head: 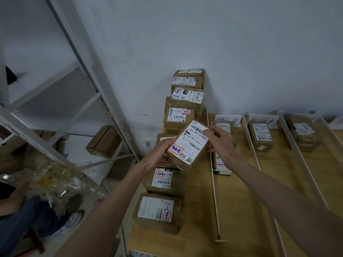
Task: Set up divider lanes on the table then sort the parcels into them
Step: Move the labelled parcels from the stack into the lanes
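Item in hand: one cardboard parcel (189,145), label side up, tilted, raised above the left part of the wooden bench (241,201). Left hand (159,154) closed on its lower left corner, thumb over a red-bordered handwritten sticker; right hand (220,141) closed on its upper right edge; both grips narrow, holding this parcel. Unsorted stock: a leaning stack of parcels (185,97) against the wall at the bench's far left, with two more labelled parcels nearer the camera, one (165,180) just below the held box and one (157,212) at the near left edge. Dividers: thin white divider strips (215,191) run from the wall toward the camera, marking lanes. First lane: one parcel (222,164), partly hidden behind the right wrist, with a handwritten paper sign (228,118) at the wall end. Second lane: one parcel (261,136) and a second sign (263,120). Third lane: one parcel (302,134). Left of the bench: white metal shelving (55,108) carrying a further box (104,141); a seated person's leg (33,216) at lower left.
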Demonstrator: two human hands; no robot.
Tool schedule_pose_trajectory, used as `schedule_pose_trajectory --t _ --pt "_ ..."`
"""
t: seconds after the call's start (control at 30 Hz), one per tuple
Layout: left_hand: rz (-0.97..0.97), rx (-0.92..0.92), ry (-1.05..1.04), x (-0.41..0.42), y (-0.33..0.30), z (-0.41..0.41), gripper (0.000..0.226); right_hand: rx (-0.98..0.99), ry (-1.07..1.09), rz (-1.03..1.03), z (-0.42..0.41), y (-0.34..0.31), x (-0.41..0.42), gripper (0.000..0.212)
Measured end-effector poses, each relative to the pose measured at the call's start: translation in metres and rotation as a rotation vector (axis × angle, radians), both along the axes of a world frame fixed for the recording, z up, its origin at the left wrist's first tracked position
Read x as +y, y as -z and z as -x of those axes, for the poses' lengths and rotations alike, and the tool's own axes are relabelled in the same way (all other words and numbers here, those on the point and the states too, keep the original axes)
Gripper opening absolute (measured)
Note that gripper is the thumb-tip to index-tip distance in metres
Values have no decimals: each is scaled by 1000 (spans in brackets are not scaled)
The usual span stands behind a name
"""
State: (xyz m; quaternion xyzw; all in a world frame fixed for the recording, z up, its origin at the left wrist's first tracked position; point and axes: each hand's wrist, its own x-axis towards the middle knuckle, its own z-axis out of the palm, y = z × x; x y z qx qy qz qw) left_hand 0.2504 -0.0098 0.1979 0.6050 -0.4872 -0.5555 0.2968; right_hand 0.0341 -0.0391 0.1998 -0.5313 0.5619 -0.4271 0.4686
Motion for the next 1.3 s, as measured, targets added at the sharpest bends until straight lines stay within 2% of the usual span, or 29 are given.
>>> schedule_pose_trajectory --t 0.13,0.3,0.4,0.47,0.53,0.63,0.73,0.87,1.03,1.23,1.3 --pt "-2 -26 89 5 1 4 58 13 -30 4 4 -3 -1 17" --pt "34 -28 91 16 2 11 62 22 -43 45 3 -9 2 12" --pt "59 11 53 21 7 19 51 -52 -13 42 0 -8 7 29" --pt "77 33 1 23 11 24 43 -133 13 -3 -1 -2 13 45" --pt "78 60 -54 22 16 30 41 -176 8 -83 0 6 22 52" --pt "83 89 -119 19 22 43 38 -279 -33 -227 3 21 35 59" --pt "73 118 -149 16 23 58 32 -318 -26 -259 8 29 40 66" --pt "69 114 -118 14 22 74 17 -309 23 -265 24 27 47 56" --pt "82 58 44 11 25 99 34 -307 115 -301 48 24 53 55" --pt "117 -45 222 3 40 132 79 -296 237 -318 86 27 63 55" --pt "160 -102 273 1 41 144 77 -287 294 -333 101 29 65 56"
